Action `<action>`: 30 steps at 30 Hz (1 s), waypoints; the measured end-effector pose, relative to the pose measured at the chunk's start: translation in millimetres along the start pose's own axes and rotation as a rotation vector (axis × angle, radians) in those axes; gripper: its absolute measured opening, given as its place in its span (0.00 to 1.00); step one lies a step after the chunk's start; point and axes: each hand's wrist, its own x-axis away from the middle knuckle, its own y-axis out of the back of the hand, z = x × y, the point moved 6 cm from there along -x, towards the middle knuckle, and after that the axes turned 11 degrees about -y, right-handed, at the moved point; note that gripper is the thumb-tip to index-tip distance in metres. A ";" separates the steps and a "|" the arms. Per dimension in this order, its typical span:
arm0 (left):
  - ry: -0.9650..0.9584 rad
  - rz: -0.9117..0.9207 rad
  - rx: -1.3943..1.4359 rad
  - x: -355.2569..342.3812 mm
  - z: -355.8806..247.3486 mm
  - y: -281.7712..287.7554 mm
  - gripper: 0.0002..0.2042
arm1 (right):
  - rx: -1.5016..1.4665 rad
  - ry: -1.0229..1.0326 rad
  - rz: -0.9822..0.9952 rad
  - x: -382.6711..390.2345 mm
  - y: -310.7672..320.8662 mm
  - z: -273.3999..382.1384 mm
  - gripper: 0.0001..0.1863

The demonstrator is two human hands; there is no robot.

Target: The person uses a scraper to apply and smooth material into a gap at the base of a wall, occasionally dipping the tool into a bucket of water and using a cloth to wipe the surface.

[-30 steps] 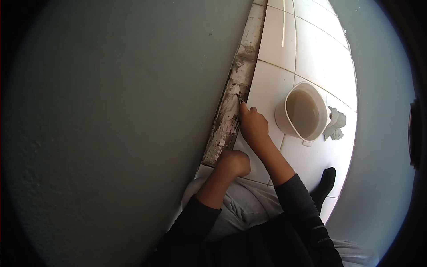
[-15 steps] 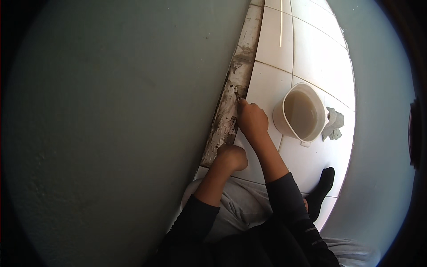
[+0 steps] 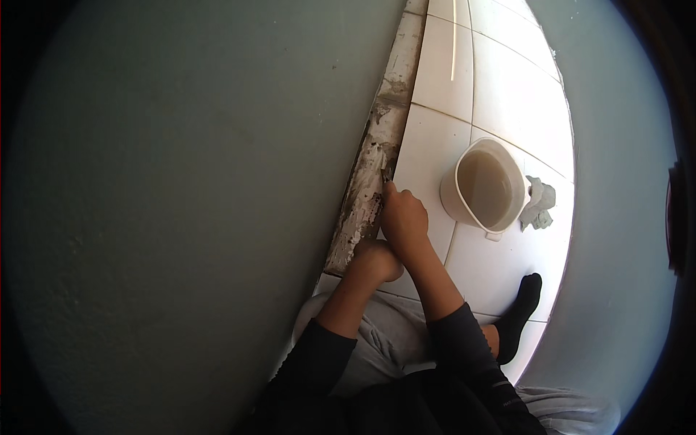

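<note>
A narrow strip runs along the foot of the wall, smeared with white and dark brown residue. My right hand is closed at the strip's right edge. From its fingers a small, thin, dark tool pokes out onto the strip; its exact kind is too small to make out. My left hand is bent at the wrist by the near end of the strip, close against my right wrist. Its fingers are turned under and hidden, so what they hold does not show.
A whitish tub of cloudy brown water stands on white floor tiles to the right. Beside it lies a crumpled grey cloth. A grey-green wall rises on the left, another on the right. My black-socked foot rests nearby.
My right hand has drawn back along the strip toward me with the thin tool, coming up against my left hand. My left hand has hardly moved. The view has shifted slightly.
</note>
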 end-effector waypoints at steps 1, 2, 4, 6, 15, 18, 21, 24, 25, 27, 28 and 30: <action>0.002 0.025 -0.005 -4.3 -0.2 -2.1 0.15 | -0.021 0.015 -0.032 -11.5 4.2 -1.6 0.08; 0.002 0.056 -0.013 -5.5 -1.5 -5.6 0.14 | -0.044 0.024 -0.062 -18.5 9.2 -2.3 0.08; -0.008 0.063 -0.015 -7.1 -6.1 -5.6 0.14 | -0.040 0.007 -0.070 -33.2 12.6 -3.6 0.08; 0.011 0.055 -0.008 -6.0 -0.9 -5.6 0.14 | -0.045 0.021 -0.072 -29.0 12.6 5.1 0.08; -0.020 0.078 -0.009 -10.3 -1.8 -8.9 0.16 | -0.097 0.016 -0.091 -43.8 31.8 -4.4 0.10; -0.002 0.093 -0.005 -10.4 3.4 -8.8 0.16 | -0.051 0.008 -0.006 -21.9 19.4 -2.4 0.10; -0.041 0.025 -0.009 -7.9 0.1 -7.7 0.17 | -0.053 0.012 -0.030 -16.9 17.1 -3.1 0.09; -0.037 0.066 -0.007 -9.5 -7.8 -6.9 0.16 | -0.077 -0.017 -0.041 -37.8 25.2 -8.6 0.10; -0.047 0.080 -0.017 -11.5 -12.4 -6.8 0.16 | -0.079 -0.031 -0.029 -47.0 31.4 -12.2 0.10; -0.028 0.081 -0.018 -8.4 -5.5 -6.6 0.16 | -0.089 -0.015 -0.010 -44.2 30.8 -2.4 0.10; -0.031 0.071 -0.020 -8.8 -0.3 -11.3 0.16 | -0.076 -0.013 0.035 -30.8 23.1 0.2 0.13; -0.048 0.061 -0.022 -7.6 -3.0 -8.6 0.16 | -0.055 -0.019 0.074 -22.6 17.0 -1.1 0.17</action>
